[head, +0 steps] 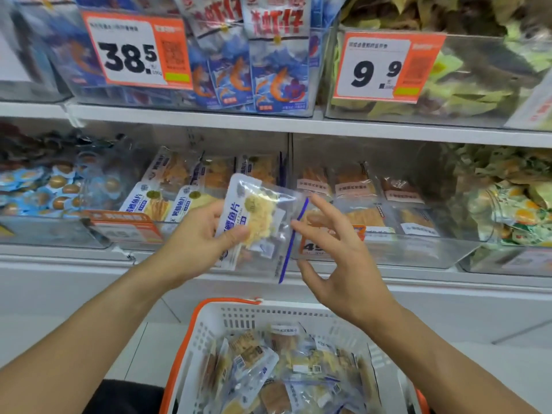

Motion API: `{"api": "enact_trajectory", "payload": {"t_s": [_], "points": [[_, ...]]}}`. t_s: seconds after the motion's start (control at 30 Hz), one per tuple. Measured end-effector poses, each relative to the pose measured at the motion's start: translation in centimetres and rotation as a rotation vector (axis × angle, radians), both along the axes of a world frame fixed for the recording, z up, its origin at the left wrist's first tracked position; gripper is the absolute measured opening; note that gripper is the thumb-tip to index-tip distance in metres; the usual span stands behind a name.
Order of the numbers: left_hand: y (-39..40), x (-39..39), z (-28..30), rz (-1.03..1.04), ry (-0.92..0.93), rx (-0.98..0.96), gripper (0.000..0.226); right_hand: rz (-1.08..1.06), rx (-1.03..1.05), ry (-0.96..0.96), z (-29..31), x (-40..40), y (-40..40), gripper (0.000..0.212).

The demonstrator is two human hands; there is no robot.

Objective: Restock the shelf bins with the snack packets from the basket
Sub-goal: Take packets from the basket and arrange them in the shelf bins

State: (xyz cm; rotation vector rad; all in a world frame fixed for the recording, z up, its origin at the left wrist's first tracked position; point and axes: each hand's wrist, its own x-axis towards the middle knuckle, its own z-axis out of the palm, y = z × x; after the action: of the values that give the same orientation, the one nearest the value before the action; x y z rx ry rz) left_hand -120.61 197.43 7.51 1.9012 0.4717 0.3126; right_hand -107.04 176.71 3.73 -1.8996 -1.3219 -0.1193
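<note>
Left hand [203, 234] pinches a clear fish-slice packet [257, 225] (label maybe 鳕鱼片, blurry); right hand [331, 249] spread, holding nothing, above the basket [209, 324]. Tags: 38.5 [131, 52], 9.9 [379, 67].

Shop: price tags [136, 49] on stocked shelf bins [403, 249].

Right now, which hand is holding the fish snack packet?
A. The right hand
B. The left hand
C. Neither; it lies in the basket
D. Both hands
B: the left hand pinches the fish snack packet, while the right hand hovers open beside it.
</note>
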Motion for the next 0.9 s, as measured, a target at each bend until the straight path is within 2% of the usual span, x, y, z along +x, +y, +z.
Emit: {"api": "enact_trajectory", "payload": {"t_s": [0.1,0.2,0.3,0.4,0.53,0.67,0.9], "points": [[3.1,0.2,1.6,0.269,-0.071,0.106,0.019,-0.073,0.092,-0.033,0.5,-0.1,1.6,0.050],[6.4,1.6,2.6,0.428,0.034,0.353,0.021,-0.116,0.057,-0.059,0.3,1.0,2.3,0.051],[8.6,3.5,1.8,0.446,0.247,0.391,0.030,-0.096,-0.061,-0.121,-0.2,2.0,3.0,0.056],[9.7,4.9,0.4,0.407,0.465,0.395,0.053,-0.110,-0.140,-0.212,-0.8,2.1,4.1,0.048],[10.0,6.2,-0.3,0.433,0.610,0.409,0.072,-0.138,-0.144,-0.216,-0.6,2.3,5.1,0.041],[10.9,6.9,-1.9,0.427,0.697,0.463,0.075,-0.154,-0.132,-0.283,-0.9,2.7,5.4,0.041],[11.4,7.2,-2.5,0.460,0.798,0.558,0.064,-0.174,-0.113,-0.318,-1.2,2.6,5.4,0.042]]}}
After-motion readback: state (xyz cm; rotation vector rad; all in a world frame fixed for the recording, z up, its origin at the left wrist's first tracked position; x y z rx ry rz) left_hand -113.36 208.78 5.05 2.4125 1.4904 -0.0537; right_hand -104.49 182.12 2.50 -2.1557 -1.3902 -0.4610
